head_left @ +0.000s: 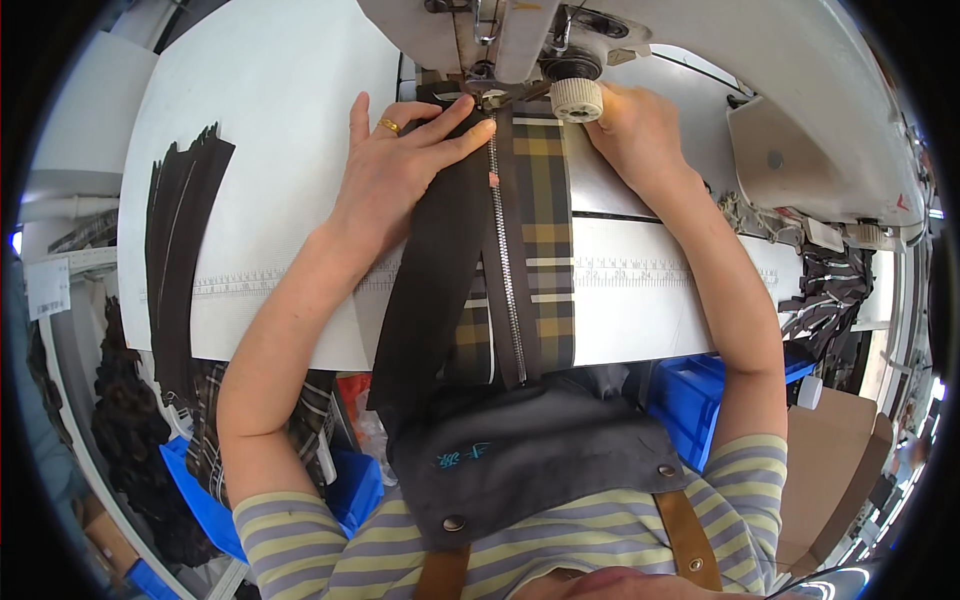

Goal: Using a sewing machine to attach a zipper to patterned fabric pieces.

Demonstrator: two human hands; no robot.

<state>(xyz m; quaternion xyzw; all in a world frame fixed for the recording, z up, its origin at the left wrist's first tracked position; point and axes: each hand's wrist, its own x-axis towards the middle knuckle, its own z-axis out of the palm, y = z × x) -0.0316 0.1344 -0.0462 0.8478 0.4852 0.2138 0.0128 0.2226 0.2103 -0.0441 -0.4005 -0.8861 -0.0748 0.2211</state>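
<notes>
My left hand (400,160) lies with fingers spread, its index finger and thumb pressing on a black fabric strip (420,310) beside the sewing machine's presser foot (485,98). Under the foot runs a dark zipper tape with metal teeth (512,300), lying on olive, black and white plaid fabric (540,170); a small pink mark shows on the zipper. My right hand (640,135) is curled right of the foot, partly behind the white ridged knob (576,100); what its fingertips hold, if anything, is hidden.
The white machine body (815,110) fills the upper right. Black zipper strips (185,240) lie on the white table (250,100) at left. More dark zippers (830,285) are piled at right. Below the table are blue bins (680,390), dark fabric (120,410) and a cardboard box (840,470).
</notes>
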